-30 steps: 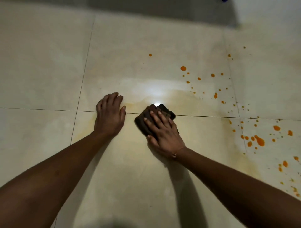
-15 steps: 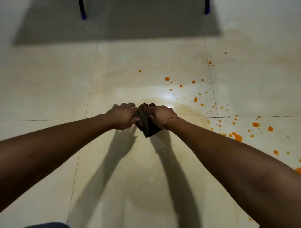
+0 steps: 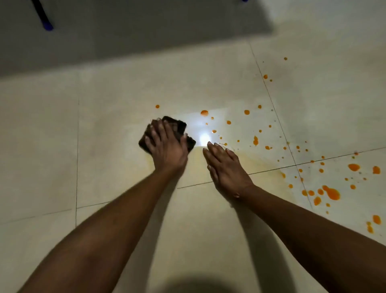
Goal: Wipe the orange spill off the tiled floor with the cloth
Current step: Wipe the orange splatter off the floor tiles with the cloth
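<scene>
A folded dark brown cloth (image 3: pixel 177 126) lies on the cream tiled floor (image 3: pixel 108 133) in the middle of the view. My left hand (image 3: pixel 167 148) presses down on it with fingers spread over its top. My right hand (image 3: pixel 226 167) rests flat and empty on the floor just right of the cloth, fingers apart. Orange spill drops (image 3: pixel 332 193) are scattered over the tiles to the right, from small dots near a bright light glare to bigger blots at the right edge. A pale yellowish smear (image 3: pixel 257 165) spreads on the floor beside my right hand.
A dark furniture leg with a blue foot (image 3: pixel 47 25) stands at the top left, inside a wide grey shadow across the top of the view. Another blue foot (image 3: pixel 243 0) peeks in at the top edge. Grout lines cross under my arms.
The cloth went from under my right hand, through both hands together, to under my left hand. My right hand has let go and now lies flat on the floor to the right.
</scene>
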